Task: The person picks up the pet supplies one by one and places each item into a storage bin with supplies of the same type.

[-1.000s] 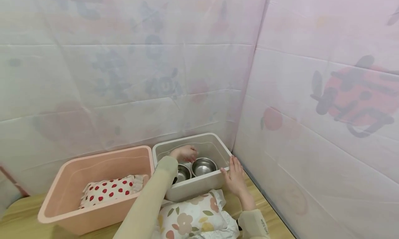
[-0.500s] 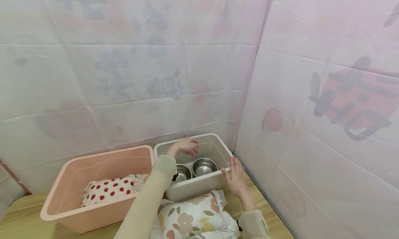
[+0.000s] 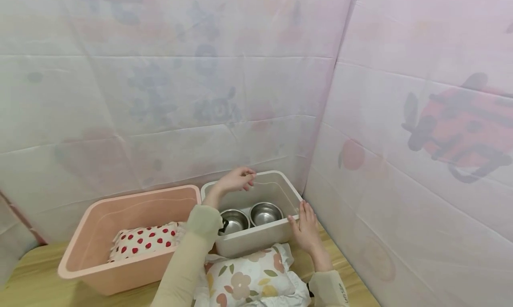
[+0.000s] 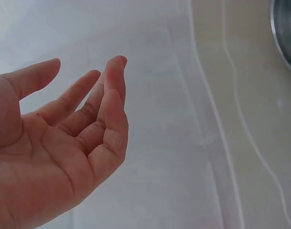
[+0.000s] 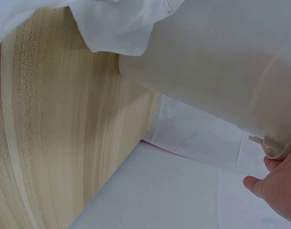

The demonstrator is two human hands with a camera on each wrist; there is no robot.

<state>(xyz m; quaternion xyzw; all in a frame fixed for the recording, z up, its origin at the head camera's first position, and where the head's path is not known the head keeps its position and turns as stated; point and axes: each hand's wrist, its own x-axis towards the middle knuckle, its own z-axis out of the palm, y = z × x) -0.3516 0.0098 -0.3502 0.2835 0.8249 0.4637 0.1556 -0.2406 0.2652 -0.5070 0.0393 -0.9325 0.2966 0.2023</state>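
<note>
My left hand (image 3: 237, 179) hovers over the back rim of the light grey bin (image 3: 256, 234) in the head view. Nothing is in its loosely bent fingers, as the left wrist view confirms with the palm (image 4: 54, 157) in sight. Two round steel bowls, a left one (image 3: 236, 222) and a right one (image 3: 266, 214), sit side by side on the bin's floor. The left bowl is partly hidden by my left wrist. My right hand (image 3: 307, 229) rests on the bin's front right corner, fingers extended; the right wrist view shows only part of it.
A peach bin (image 3: 116, 278) stands to the left, with a strawberry-print pillow (image 3: 146, 241) inside. In front of the grey bin lies a floral, ruffled pillow (image 3: 248, 280). The wood-grain table (image 3: 40, 271) meets fabric-covered walls (image 3: 180, 98) behind and at right.
My left hand has risen from inside the grey bin, beside the bowls, to above its back rim. The right hand stays on the corner. The head view has shifted slightly.
</note>
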